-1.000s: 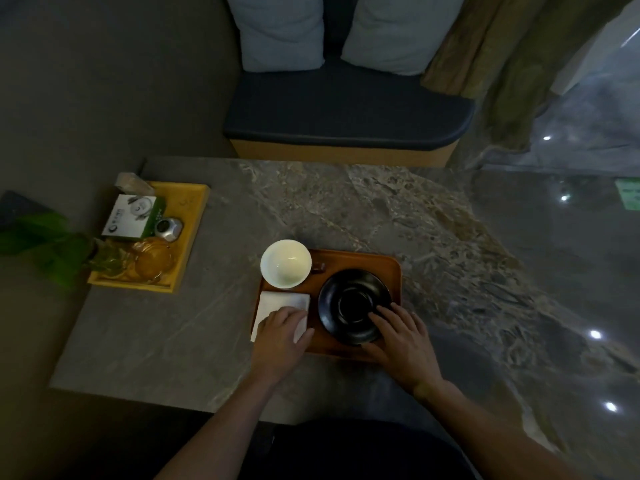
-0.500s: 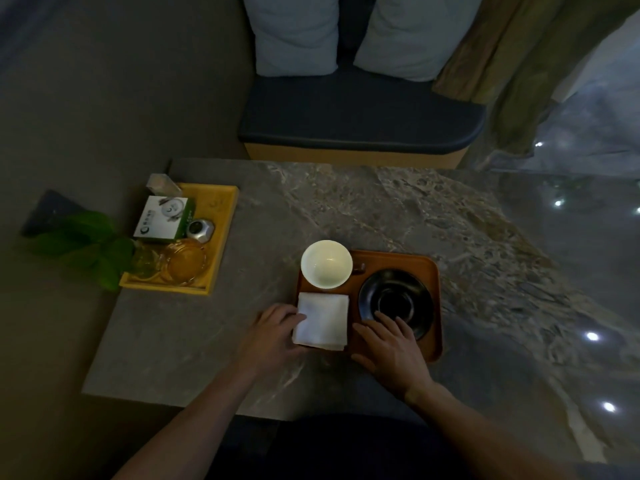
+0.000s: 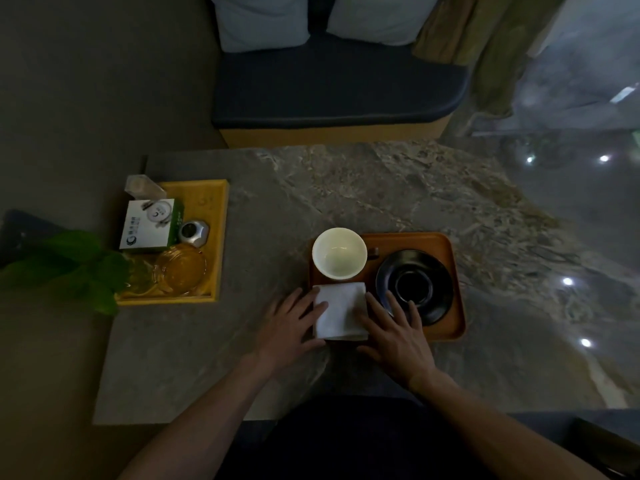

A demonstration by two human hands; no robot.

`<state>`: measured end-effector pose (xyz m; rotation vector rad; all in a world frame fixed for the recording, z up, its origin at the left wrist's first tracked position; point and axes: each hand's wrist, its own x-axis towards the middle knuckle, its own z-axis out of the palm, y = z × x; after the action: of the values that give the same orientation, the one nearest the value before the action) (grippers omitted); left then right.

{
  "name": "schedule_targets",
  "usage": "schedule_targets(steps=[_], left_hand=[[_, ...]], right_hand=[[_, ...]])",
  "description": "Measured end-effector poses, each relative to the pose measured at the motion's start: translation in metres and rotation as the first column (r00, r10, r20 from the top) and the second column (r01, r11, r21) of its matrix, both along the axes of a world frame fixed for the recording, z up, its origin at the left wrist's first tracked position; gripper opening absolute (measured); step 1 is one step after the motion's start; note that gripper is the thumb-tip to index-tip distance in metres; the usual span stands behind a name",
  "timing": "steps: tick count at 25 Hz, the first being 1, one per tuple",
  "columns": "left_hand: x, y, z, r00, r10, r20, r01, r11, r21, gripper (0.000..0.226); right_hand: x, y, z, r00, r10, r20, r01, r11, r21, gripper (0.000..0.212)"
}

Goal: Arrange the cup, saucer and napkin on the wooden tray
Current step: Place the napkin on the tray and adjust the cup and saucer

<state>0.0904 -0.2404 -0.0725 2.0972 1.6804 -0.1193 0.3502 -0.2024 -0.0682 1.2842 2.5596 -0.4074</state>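
Right now both hands lie flat and open on the folded white napkin [image 3: 340, 311], left hand [image 3: 290, 328] and right hand [image 3: 398, 336] flanking it on the wooden tray [image 3: 446, 244], near the white cup [image 3: 339, 258] and black saucer [image 3: 415, 287].

White cup [image 3: 339, 258]; black saucer [image 3: 414, 286]; white napkin [image 3: 340, 311]

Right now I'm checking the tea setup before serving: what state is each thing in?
Cup: upright, empty, on the tray, not on the saucer.
Saucer: bare, flat on the tray's right side.
Napkin: folded, at the tray's near left corner.
Tray: flat on the table.
Left hand: open, fingers at the napkin's left edge.
Right hand: open, fingers at the napkin's right edge and over the saucer.
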Motion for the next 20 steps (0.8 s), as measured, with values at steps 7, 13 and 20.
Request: schedule_targets(steps=[7, 13, 20], left_hand=[[-0.001, -0.001, -0.01, 1.0, 0.007, 0.026, -0.007, 0.999, 0.037, 0.074], [-0.001, 0.002, -0.013, 0.999, 0.033, 0.029, -0.034, 0.998, 0.047, 0.074], [0.001, 0.003, -0.015, 0.997, 0.062, 0.041, -0.063, 0.997, 0.039, 0.076]], right_hand=[[-0.002, 0.006, -0.007, 0.999, -0.005, 0.044, 0.006, 1.0, -0.026, 0.073], [-0.003, 0.012, -0.007, 1.0, -0.005, 0.03, 0.006, 0.999, -0.048, 0.07], [-0.006, 0.019, -0.004, 0.999, -0.005, 0.033, 0.007, 0.998, -0.058, 0.067]])
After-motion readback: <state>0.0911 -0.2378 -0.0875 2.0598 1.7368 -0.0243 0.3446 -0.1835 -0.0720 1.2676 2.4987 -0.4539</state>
